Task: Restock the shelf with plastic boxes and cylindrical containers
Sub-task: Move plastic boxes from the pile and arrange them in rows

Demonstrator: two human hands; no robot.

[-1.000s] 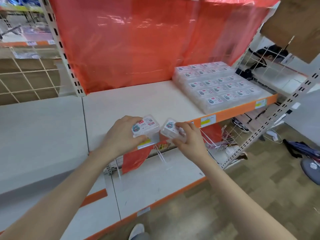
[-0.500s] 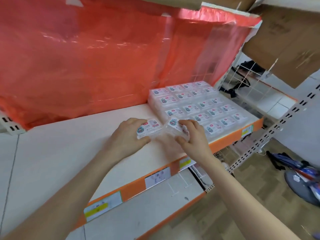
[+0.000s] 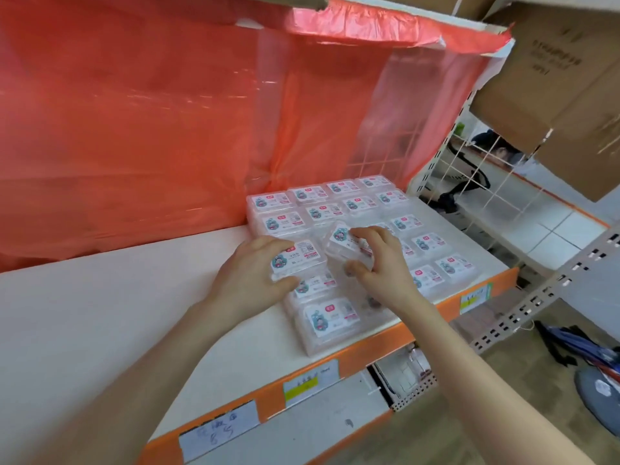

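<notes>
The left hand (image 3: 250,280) grips a clear labelled box (image 3: 297,261), thumb on its 6 o'clock edge, level over the left column of the stacked boxes (image 3: 429,243) on the white shelf (image 3: 100,313). Whether it touches them is unclear. Just beside it at 3 o'clock, the right hand (image 3: 375,266) pinches a second box (image 3: 345,243), tilted. A red plastic sheet (image 3: 151,112) hangs behind at 12 o'clock
</notes>
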